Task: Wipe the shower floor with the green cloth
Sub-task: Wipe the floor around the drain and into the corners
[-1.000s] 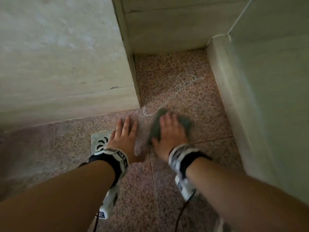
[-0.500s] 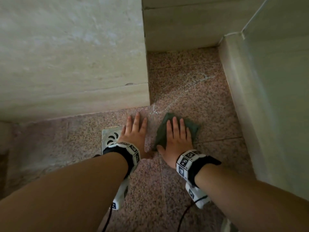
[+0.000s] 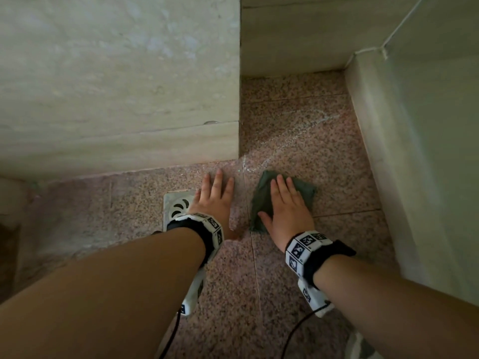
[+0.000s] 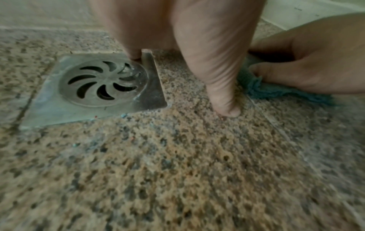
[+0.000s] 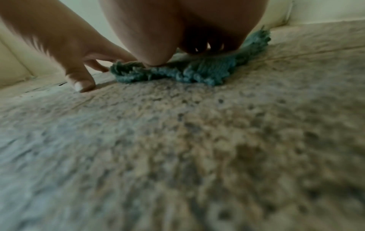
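The green cloth (image 3: 261,200) lies flat on the speckled pink shower floor (image 3: 305,151), and my right hand (image 3: 287,206) presses on it with straight fingers. In the right wrist view the cloth (image 5: 197,71) bunches under my palm. My left hand (image 3: 215,195) rests flat on the bare floor just left of the cloth, fingers straight. In the left wrist view its thumb (image 4: 223,87) touches the tile beside the cloth's edge (image 4: 256,87).
A square metal floor drain (image 3: 176,206) sits under the left hand's outer edge, and the drain (image 4: 102,84) shows clearly in the left wrist view. Pale stone walls (image 3: 116,86) close in at left, back and right (image 3: 414,151). A whitish smear (image 3: 298,133) streaks the floor ahead.
The right hand and cloth slid slightly back and settled from blurred motion; the head view shifted so both hands sit further right. The left hand stayed planted by the drain.
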Motion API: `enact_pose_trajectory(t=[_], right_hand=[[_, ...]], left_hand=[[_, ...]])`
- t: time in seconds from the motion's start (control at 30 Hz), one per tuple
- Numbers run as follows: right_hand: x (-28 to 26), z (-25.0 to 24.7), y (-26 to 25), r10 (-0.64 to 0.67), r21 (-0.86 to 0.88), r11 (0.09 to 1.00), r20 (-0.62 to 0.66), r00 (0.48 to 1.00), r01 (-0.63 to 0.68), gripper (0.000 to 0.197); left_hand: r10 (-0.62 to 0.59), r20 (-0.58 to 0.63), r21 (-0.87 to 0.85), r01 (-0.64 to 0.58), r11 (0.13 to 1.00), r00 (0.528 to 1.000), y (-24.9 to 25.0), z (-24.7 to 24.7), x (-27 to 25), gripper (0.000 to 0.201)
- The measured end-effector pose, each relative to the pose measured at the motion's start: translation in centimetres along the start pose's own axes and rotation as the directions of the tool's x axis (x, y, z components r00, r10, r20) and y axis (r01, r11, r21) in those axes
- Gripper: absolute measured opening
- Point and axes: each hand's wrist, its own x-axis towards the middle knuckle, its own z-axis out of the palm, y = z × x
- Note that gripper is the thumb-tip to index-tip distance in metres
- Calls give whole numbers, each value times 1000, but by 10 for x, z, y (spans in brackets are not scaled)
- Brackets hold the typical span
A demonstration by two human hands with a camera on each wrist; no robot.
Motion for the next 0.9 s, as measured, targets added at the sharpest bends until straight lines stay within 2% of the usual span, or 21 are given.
enact_pose_trajectory(t=[0.07, 0.13, 0.23, 0.33, 0.4, 0.43, 0.53, 0.6, 0.7, 0.77, 0.83, 0.9], right_hand=[[2, -2, 9, 15, -26, 1000, -3, 1000, -15, 80], [15, -10, 34, 131, -42, 990, -56, 990, -134, 79], [40, -28, 73, 370, 22, 929, -37, 928, -369, 79], [50, -27, 69, 442, 57, 896, -17, 897, -440, 80], [51, -26, 43, 425, 88, 903, -26, 905, -422, 81], [47, -24, 28, 376, 79, 924, -26, 926, -373, 82], [25, -8, -25, 63, -54, 997, 10, 998, -62, 84], [4, 5, -50, -110, -58, 992, 86, 990, 116, 82], [-1, 7, -40, -190, -50, 979, 131, 973, 197, 81], [9, 0, -9, -151, -69, 985, 94, 984, 158, 79], [29, -15, 29, 21, -67, 998, 41, 999, -18, 78], [53, -32, 64, 193, -51, 980, 15, 981, -192, 79]], left_hand=[[12, 2, -4, -12, 1000, 1000, 1, 0, -2, 132], [15, -3, -5, -15, 1000, 1000, 0, 1, -2, 130], [11, -7, -17, -11, 1000, 1000, 0, 1, -2, 126], [16, -7, -35, -16, 999, 1000, 1, 1, -4, 129], [16, -3, -39, -16, 999, 1000, 0, 0, -4, 132], [16, 0, -41, -16, 999, 1000, 0, 0, -4, 134], [15, -11, -55, -16, 998, 1000, 2, -1, -6, 137], [14, -49, -68, -18, 998, 999, 3, -2, -7, 127], [19, -60, -64, -23, 998, 998, 2, -1, -7, 135], [23, -33, -55, -25, 998, 999, 0, 0, -6, 143], [25, -40, -51, -27, 998, 999, -2, 3, -5, 143], [34, -42, -53, -36, 998, 999, -3, 3, -5, 141]])
